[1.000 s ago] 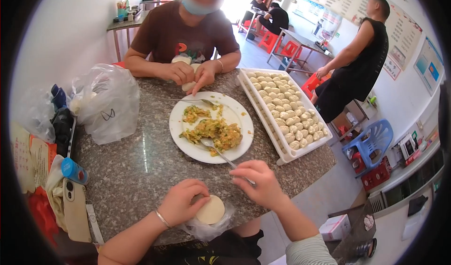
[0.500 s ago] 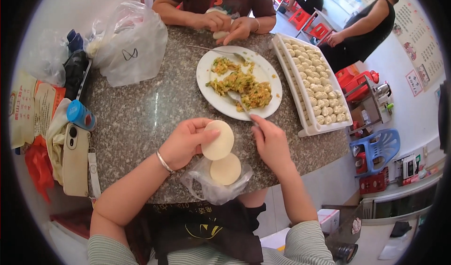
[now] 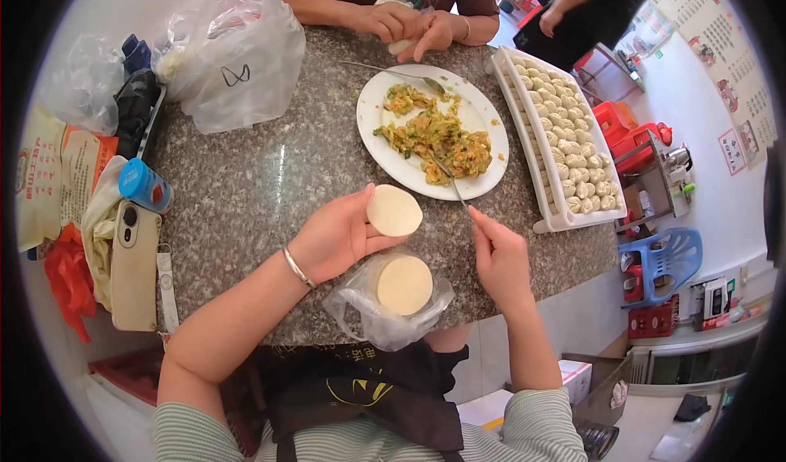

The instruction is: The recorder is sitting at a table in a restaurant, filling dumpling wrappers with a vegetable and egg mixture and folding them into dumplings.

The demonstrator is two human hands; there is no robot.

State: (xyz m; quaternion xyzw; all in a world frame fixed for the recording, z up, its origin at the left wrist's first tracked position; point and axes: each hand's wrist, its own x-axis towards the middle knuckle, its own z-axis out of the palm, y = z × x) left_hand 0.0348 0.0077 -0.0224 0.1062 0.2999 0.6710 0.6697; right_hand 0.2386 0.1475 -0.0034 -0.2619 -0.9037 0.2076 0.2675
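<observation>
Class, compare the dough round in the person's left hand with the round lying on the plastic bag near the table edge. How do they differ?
The held dough round rests on the left hand, raised above the table; the stacked round lies flat on the clear plastic bag. The held one tilts; the stacked one is untouched. Both are pale, thin discs.

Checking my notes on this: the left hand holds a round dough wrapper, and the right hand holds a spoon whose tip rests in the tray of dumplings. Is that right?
Not quite. In the head view the spoon in the right hand reaches into the filling on the white plate, not the tray. The left hand does hold a round dough wrapper.
</observation>
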